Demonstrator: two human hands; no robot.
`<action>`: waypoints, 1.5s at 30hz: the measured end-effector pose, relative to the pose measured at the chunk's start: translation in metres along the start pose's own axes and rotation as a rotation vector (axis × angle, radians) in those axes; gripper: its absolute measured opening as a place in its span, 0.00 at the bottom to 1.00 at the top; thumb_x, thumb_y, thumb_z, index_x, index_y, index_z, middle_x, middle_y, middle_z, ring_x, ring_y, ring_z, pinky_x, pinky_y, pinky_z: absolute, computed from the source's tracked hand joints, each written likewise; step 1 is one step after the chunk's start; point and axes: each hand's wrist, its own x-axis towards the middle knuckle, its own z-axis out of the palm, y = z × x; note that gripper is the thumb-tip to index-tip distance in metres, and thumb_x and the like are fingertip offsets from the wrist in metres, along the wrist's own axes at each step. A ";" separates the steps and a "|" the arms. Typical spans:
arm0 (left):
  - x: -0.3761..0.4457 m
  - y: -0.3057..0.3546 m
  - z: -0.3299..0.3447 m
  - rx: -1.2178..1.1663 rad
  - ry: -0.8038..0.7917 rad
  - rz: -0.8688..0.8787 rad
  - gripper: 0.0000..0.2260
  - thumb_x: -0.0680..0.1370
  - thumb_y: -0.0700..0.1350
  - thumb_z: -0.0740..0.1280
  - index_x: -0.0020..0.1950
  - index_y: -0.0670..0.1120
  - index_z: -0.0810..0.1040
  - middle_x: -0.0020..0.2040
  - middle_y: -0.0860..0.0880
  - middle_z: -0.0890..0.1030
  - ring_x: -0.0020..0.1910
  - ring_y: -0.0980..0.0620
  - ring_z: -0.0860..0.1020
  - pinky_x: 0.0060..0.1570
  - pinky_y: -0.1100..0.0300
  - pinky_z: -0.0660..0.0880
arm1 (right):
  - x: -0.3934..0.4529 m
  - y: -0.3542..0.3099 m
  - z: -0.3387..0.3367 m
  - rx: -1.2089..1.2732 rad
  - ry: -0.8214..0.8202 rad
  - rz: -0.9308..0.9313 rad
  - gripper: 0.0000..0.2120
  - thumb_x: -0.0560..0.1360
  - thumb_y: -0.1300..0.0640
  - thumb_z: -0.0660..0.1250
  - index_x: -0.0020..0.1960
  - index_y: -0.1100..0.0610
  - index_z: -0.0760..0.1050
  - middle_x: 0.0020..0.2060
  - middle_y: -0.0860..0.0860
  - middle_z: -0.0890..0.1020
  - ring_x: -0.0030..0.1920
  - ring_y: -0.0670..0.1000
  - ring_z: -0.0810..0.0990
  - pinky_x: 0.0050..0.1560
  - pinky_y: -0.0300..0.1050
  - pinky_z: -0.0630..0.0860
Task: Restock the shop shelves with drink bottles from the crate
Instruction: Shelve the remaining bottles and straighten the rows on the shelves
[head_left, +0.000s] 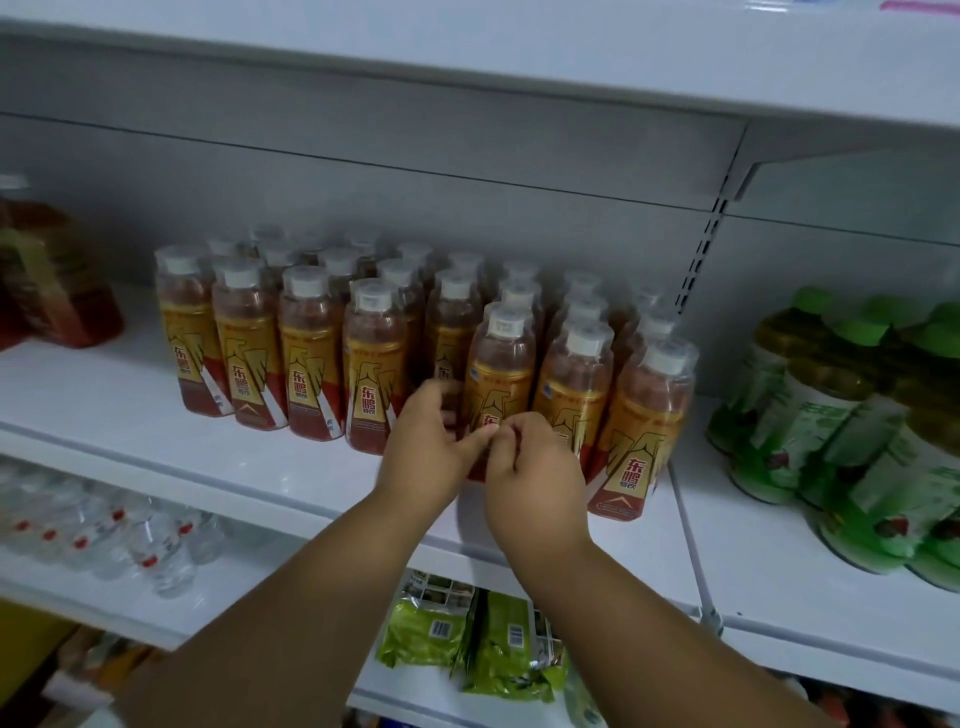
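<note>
At centre frame the left hand and right hand meet with curled fingers at the base of a front-row drink bottle; whether either grips it I cannot tell. The step looks like positioning; next, nudge it flush with the rows on the shelf. No crate is in view.

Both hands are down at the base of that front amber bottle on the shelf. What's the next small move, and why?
Probably nudge the amber bottle straight back and let go. Both the left hand and right hand are at its base, and it stands a little ahead of the bottle behind it, near the front of the shelf. Whether the fingers actually pinch it is unclear.
</note>
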 end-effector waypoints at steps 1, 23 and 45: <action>0.000 0.001 0.000 -0.021 0.001 -0.032 0.23 0.72 0.52 0.78 0.63 0.54 0.73 0.58 0.51 0.78 0.55 0.55 0.79 0.55 0.51 0.81 | -0.001 0.000 0.000 -0.002 -0.001 0.003 0.09 0.83 0.54 0.57 0.52 0.54 0.75 0.39 0.49 0.79 0.40 0.50 0.77 0.32 0.41 0.65; -0.267 -0.002 -0.227 -0.103 0.512 -0.101 0.10 0.77 0.48 0.63 0.42 0.61 0.79 0.42 0.55 0.83 0.42 0.55 0.82 0.41 0.60 0.77 | -0.215 -0.139 0.090 0.387 -0.430 -0.284 0.07 0.78 0.54 0.67 0.44 0.43 0.73 0.34 0.43 0.79 0.35 0.40 0.78 0.31 0.33 0.72; -0.518 -0.041 -0.357 0.061 0.872 -0.259 0.11 0.75 0.43 0.62 0.41 0.56 0.80 0.40 0.55 0.83 0.42 0.55 0.82 0.42 0.63 0.80 | -0.431 -0.189 0.155 0.430 -0.913 -0.496 0.08 0.75 0.59 0.69 0.44 0.48 0.72 0.41 0.48 0.76 0.40 0.47 0.74 0.39 0.44 0.75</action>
